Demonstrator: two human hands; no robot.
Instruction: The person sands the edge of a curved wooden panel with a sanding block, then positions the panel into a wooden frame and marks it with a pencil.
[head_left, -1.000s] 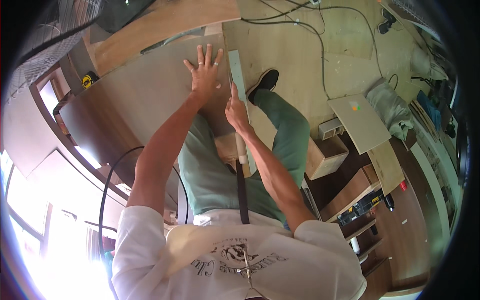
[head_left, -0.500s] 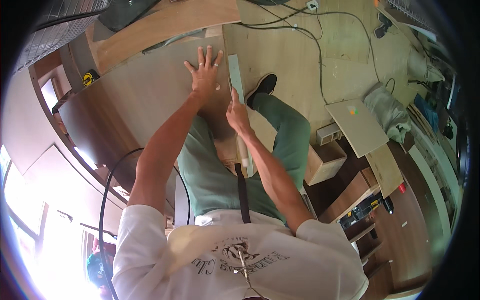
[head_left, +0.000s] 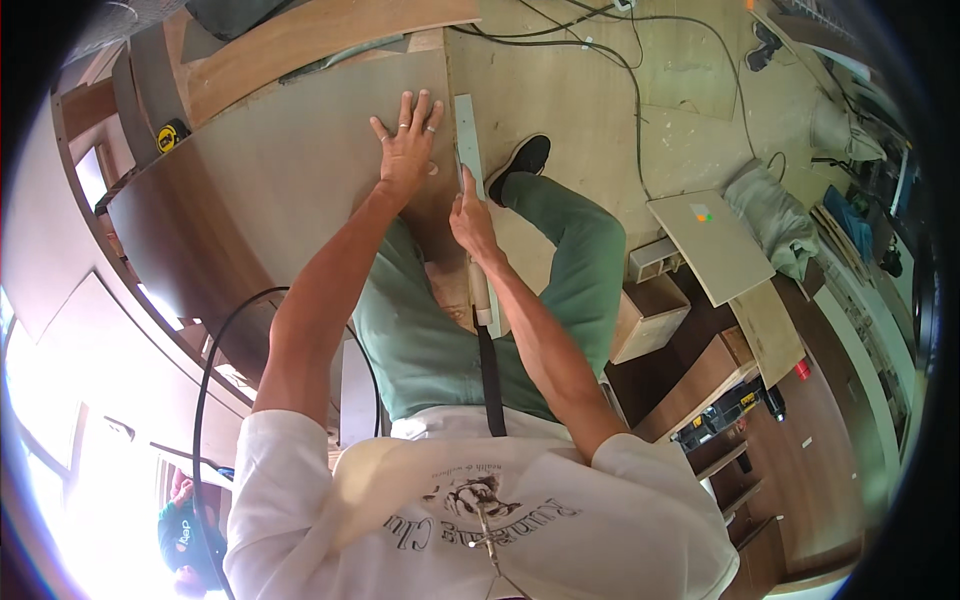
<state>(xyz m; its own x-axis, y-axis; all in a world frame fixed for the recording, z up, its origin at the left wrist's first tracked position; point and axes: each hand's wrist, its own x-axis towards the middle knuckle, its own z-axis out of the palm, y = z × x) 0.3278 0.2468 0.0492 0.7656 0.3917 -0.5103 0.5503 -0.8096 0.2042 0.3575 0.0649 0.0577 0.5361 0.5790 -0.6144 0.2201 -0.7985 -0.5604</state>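
A wide brown panel (head_left: pixel 300 150) lies in front of me, partly between my legs. My left hand (head_left: pixel 405 155) rests flat on it near its right edge, fingers spread, rings on two of them. Close by that edge, my right hand (head_left: pixel 473 220) is closed, its index finger pointing away from me along the edge. From under this hand a pale round rod (head_left: pixel 480 290) runs back toward me, with a black strap (head_left: pixel 490 385) at its near end. What the curled fingers grip is hidden. Alongside the edge lies a long pale strip (head_left: pixel 468 130) with small holes.
A yellow tape measure (head_left: pixel 172 135) sits at the panel's far left. A black cable (head_left: pixel 205 400) loops past my left arm; other cables cross the floor at the back. On the right are a wooden box (head_left: pixel 650 320), a square board (head_left: pixel 710 245) and a drill (head_left: pixel 735 405).
The view has shifted slightly. My right hand and the pale rod sit a little farther along the panel edge; my left hand stays flat on the panel.
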